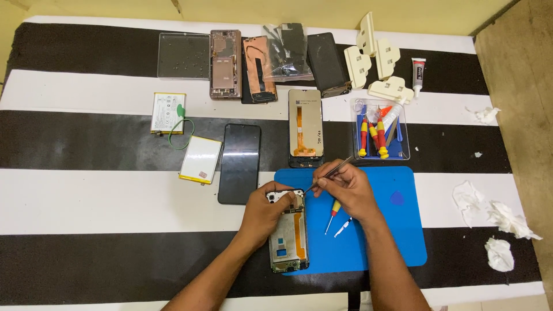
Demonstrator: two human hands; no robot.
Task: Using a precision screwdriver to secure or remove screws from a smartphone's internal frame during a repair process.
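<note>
Blue mat (397, 230) is lying on the striped black and white surface (86, 196), and an opened phone (288, 230) is resting on the left edge of this mat, with its inner parts facing up. The left hand (266, 213) is closing around the top left part of the opened phone and is holding it steady. The right hand (348, 193) is pinching thin metal tweezers (329, 171), and their tip is pointing down at the top of the opened phone. A small screwdriver (332, 214) with red and yellow handle is lying on the mat just beside the right hand. Behind the hands, a dark screen panel (239, 163), a display with orange flex cable (305, 128) and a clear tray of tools (380, 129) are sitting. Two batteries (184, 135) are lying at the left.
</note>
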